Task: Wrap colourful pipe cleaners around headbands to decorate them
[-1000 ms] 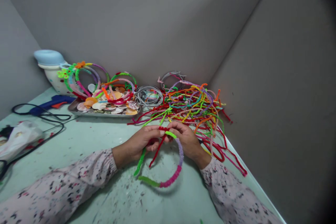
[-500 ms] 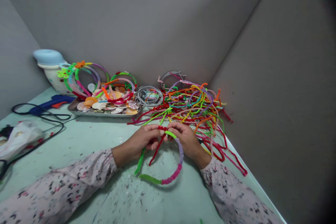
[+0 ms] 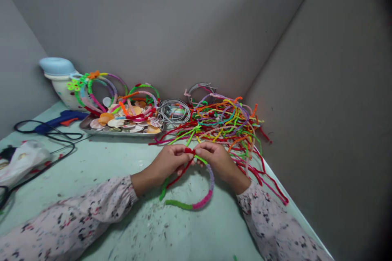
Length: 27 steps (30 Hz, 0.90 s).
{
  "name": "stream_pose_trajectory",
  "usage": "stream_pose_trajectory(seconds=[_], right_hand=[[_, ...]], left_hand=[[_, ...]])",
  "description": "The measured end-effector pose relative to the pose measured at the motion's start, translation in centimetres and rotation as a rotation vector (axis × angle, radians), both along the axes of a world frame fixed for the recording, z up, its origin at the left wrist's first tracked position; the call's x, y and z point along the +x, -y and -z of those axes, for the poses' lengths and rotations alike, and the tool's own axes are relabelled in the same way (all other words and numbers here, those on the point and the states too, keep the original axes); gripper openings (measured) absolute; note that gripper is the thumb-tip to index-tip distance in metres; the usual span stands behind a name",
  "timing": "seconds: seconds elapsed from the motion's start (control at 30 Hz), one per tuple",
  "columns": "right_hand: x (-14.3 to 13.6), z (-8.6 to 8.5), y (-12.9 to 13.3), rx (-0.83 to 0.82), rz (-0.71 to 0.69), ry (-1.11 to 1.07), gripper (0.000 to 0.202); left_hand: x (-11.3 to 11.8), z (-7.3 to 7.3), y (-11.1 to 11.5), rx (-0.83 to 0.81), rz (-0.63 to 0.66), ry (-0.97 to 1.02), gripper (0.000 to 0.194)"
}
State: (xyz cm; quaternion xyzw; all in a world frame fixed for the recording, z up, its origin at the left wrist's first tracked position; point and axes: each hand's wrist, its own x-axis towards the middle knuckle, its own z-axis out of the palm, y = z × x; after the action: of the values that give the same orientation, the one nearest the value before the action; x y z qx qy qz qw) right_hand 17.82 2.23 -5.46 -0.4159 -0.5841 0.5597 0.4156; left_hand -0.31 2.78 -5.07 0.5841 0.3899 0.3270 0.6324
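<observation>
My left hand point(image 3: 167, 163) pinches a red pipe cleaner point(image 3: 180, 175), bunched into small loops at the fingertips, its tail hanging down to the left. Close against it, the fingers of my right hand point(image 3: 216, 161) are closed on the same red piece, where it meets a curved band point(image 3: 212, 177) wrapped in bright green, lilac, pink and darker green. The band arcs below my hands, its dark green end free above the table. A green strand point(image 3: 163, 189) shows beneath my left hand. Where the red piece meets the band is partly hidden by fingers.
Shells and finished colourful hoops fill a metal tray point(image 3: 122, 132) at the back left. Behind my hands lies a pile of pipe cleaners point(image 3: 226, 118) beside coiled wire point(image 3: 174, 111). A blue glue gun point(image 3: 58, 121), its cord, a plastic bag point(image 3: 27, 161) and a lidded bottle point(image 3: 61, 85) are leftward.
The red tail has swung to the left and up. The band's free end has shifted slightly right and up, while both hands stay together in nearly the same place.
</observation>
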Motion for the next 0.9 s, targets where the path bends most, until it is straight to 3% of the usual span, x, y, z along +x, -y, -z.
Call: stream_pose_trajectory(seconds=[0.13, 0.53, 0.9], right_hand=[[-0.1, -0.6, 0.1, 0.066, 0.033, 0.138, 0.024], [-0.7, -1.7, 0.5, 0.132, 0.066, 0.279, 0.019], [0.7, -1.1, -0.1, -0.043, -0.024, 0.029, 0.027]], left_hand=[[0.0, -0.2, 0.2, 0.024, 0.02, -0.048, 0.019], [0.0, 0.1, 0.2, 0.051, 0.008, -0.114, 0.018], [0.0, -0.1, 0.0, -0.002, -0.031, 0.024, 0.02]])
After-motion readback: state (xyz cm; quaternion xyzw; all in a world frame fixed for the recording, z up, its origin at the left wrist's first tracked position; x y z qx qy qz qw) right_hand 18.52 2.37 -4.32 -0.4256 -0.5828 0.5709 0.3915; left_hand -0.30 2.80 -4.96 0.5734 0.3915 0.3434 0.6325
